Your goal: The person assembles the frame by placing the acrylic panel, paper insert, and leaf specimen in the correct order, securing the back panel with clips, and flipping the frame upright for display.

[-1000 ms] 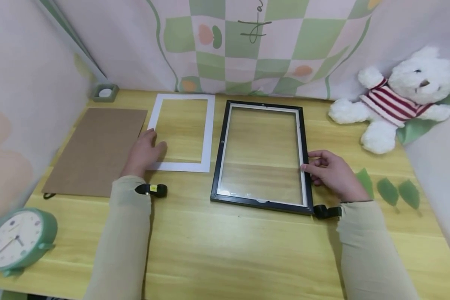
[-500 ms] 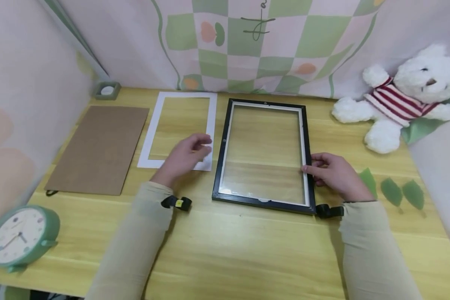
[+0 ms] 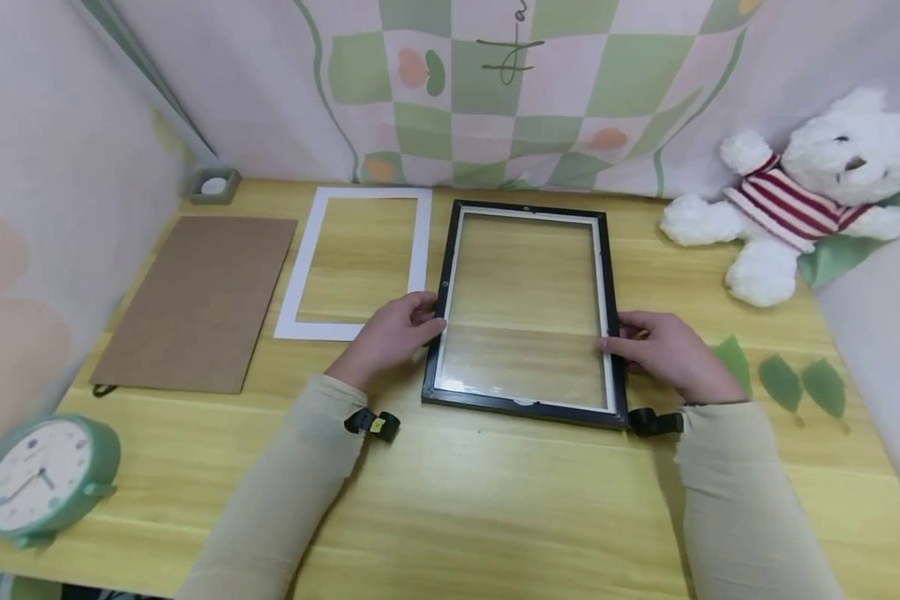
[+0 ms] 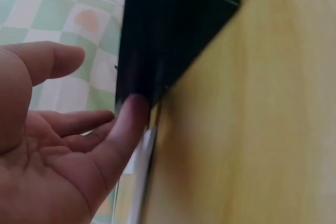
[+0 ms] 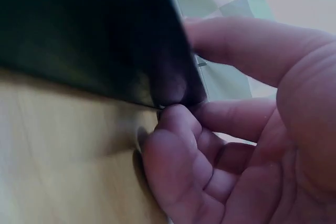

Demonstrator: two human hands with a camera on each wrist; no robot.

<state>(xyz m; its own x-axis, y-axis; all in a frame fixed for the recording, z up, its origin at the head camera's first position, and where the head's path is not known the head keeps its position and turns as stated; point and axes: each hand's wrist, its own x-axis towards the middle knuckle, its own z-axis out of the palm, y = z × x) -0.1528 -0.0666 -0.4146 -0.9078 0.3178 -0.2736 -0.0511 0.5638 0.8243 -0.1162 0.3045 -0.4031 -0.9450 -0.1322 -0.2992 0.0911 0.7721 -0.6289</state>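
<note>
A black picture frame [image 3: 523, 408] with a white inner border and a clear pane lies on the table. At its left side is my left hand [image 3: 392, 335]; in the left wrist view a fingertip meets the frame's black outer side [image 4: 163, 30], while the thumb [image 4: 58, 59] stands apart from it. My right hand [image 3: 667, 352] grips the opposite side, thumb on top and the other fingers curled at the lower edge. The right wrist view shows those fingers [image 5: 178, 166] against the dark frame side [image 5: 89, 35]. A white mat board [image 3: 420, 242] with a rectangular opening lies left of the frame.
A brown backing board [image 3: 202, 304] lies farther left, above a green clock [image 3: 48, 475]. A small green tray [image 3: 213, 185] with a white disc sits at the back left corner. A white teddy bear [image 3: 802, 200] and green leaves [image 3: 783, 385] are on the right.
My left hand has moved right, from between the brown board and the mat, across the mat to the frame's left side. The right hand stays at the frame's right side.
</note>
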